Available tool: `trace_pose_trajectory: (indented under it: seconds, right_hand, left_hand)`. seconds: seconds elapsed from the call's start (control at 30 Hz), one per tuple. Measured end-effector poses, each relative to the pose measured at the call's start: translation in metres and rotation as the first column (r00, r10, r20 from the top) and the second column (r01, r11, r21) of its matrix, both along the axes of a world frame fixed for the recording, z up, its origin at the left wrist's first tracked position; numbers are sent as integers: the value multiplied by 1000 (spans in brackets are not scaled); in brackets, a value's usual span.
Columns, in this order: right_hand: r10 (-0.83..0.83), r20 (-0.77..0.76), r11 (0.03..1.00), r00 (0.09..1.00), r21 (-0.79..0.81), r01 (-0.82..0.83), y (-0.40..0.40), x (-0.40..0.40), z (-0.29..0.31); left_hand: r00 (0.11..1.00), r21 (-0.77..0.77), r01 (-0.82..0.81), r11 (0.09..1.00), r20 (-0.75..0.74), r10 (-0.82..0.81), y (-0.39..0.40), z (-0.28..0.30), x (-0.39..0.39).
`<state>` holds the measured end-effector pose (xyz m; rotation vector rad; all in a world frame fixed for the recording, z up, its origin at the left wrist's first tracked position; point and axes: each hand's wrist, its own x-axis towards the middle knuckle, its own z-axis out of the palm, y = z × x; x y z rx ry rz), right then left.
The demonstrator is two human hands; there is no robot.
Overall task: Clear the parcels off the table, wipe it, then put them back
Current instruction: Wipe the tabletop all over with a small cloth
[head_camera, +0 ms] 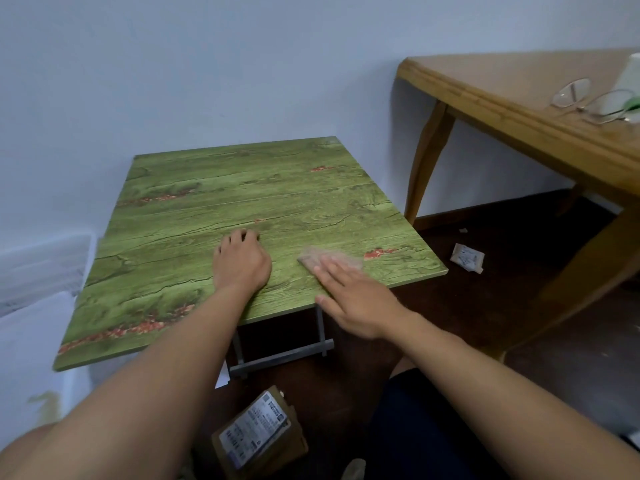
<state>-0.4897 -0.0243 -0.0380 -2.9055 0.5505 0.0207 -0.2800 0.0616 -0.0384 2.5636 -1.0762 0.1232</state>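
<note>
The low green wood-pattern table (194,202) stands against the wall with no parcels on it. My right hand (356,299) lies flat with straight fingers on a blurred brownish cloth (332,258) near the table's front right edge. My left hand (240,261) rests on the tabletop at the middle, its fingers bent down onto the surface and holding nothing. A brown cardboard parcel (259,434) with a white label lies on the dark floor below the table's front edge. A small white packet (467,258) lies on the floor to the right of the table.
A taller brown wooden table (519,109) stands at the right, with eyeglasses (592,98) and a white object (630,77) on it. White bedding (34,306) borders the green table at the left. My dark-clothed knee (422,427) is at the bottom right.
</note>
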Motion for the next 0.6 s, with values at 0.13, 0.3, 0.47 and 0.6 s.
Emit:
trace_pose_trajectory:
  seconds: [0.13,0.3,0.47,0.6]
  right_hand:
    - [-184,3,983,983,20,184,-39,-38,4]
    - [-429,-37,899,903,85,431,-82,-85,8]
    - [-511,-105,859,853,-37,510,-63,-74,3]
    - [-431,-131,900,893,-139,414,-17,-43,6]
  left_hand:
    - [1000,-2,2,1000,4,-2,1,1,0]
    - [1000,-6,2,1000,-2,-2,0,-1,1]
    - [1000,-5,-5,1000,8,5,-2,-2,2]
    - [1000,-9,-5,1000,22,5,-3,-4,3]
